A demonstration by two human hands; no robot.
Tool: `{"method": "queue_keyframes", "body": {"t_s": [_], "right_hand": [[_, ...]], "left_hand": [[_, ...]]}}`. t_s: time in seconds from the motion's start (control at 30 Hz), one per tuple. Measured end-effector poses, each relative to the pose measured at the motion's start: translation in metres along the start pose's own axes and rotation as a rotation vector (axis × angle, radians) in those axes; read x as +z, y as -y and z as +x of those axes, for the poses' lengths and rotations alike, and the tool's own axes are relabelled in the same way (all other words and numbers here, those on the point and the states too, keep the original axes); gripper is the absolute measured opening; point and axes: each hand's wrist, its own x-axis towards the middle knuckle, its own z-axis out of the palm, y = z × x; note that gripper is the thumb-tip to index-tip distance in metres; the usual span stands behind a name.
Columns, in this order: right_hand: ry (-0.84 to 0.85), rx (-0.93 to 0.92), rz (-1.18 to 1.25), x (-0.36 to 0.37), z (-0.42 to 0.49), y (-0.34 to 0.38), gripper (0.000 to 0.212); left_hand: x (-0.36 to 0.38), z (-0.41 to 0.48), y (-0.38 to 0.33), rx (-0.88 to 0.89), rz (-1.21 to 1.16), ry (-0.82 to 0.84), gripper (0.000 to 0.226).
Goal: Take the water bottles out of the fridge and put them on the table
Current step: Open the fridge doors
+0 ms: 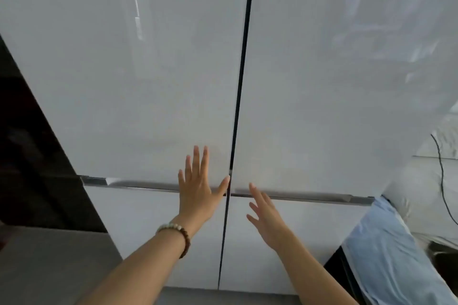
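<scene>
**Both hands at the closed fridge doors**

The fridge (148,82) fills the view, its two upper doors shut and meeting at a dark centre seam (241,82). The left hand (198,188) lies spread, fingers splayed, over the lower inner corner of the left door, thumb tip at the seam; whether the palm presses the panel cannot be told. The right hand (266,215) hovers open and slightly blurred just below the right door's bottom edge, near the recessed handle strip (309,197). Neither hand holds anything. A bead bracelet (177,234) circles the left wrist.

Step in hand, as judged — opening the doors. It would go best with the fingertips hooked under the recessed strip close to the seam and each door drawn outward on its hinge, rather than pushed on the flat glossy face.

Contents: the fridge is closed, so the bottles are hidden — presumably inside. No table can be identified in view.
</scene>
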Motion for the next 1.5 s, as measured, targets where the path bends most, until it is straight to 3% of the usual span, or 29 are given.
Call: {"method": "queue_keyframes", "body": {"t_s": [0.07,0.17,0.27,0.37,0.53,0.67,0.87,1.1,1.23,1.3,1.37,1.5], "right_hand": [[0.002,-0.014,0.044,-0.002,0.022,-0.004,0.092],[-0.029,0.007,0.117,-0.003,0.051,-0.01,0.088],[-0.073,-0.008,0.224,0.001,0.07,-0.008,0.098],[-0.038,-0.033,0.288,0.007,0.08,-0.002,0.088],[-0.163,0.013,0.335,0.02,0.078,-0.001,0.113],[-0.207,0.048,0.326,0.022,0.073,0.005,0.078],[-0.245,0.052,0.323,0.029,0.048,-0.005,0.124],[-0.159,0.057,0.331,0.013,-0.035,-0.026,0.132],[-0.143,0.054,0.324,0.009,-0.109,-0.025,0.126],[-0.259,-0.035,0.257,0.009,-0.15,-0.014,0.117],[-0.398,-0.245,0.114,0.007,-0.19,0.004,0.097],[-0.409,-0.729,-0.244,0.01,-0.264,0.057,0.075]], "left_hand": [[0.014,0.01,0.003,0.006,0.018,-0.03,0.089],[0.031,0.018,0.003,-0.032,-0.022,-0.031,0.096],[0.039,0.02,0.0,-0.045,-0.063,-0.052,0.094],[0.039,0.023,0.001,-0.041,-0.074,-0.049,0.092],[0.033,0.02,0.004,-0.044,-0.058,0.008,0.088],[0.023,0.021,0.001,-0.071,-0.03,0.084,0.089],[0.004,0.018,0.001,-0.091,-0.072,0.157,0.098],[-0.032,-0.02,-0.031,-0.046,-0.187,0.122,0.091],[-0.065,-0.061,-0.067,0.046,-0.389,0.116,0.088],[-0.084,-0.082,-0.091,0.111,-0.493,0.127,0.082],[-0.102,-0.102,-0.115,0.161,-0.571,0.171,0.079],[-0.135,-0.131,-0.159,0.162,-0.77,0.293,0.063]]}}
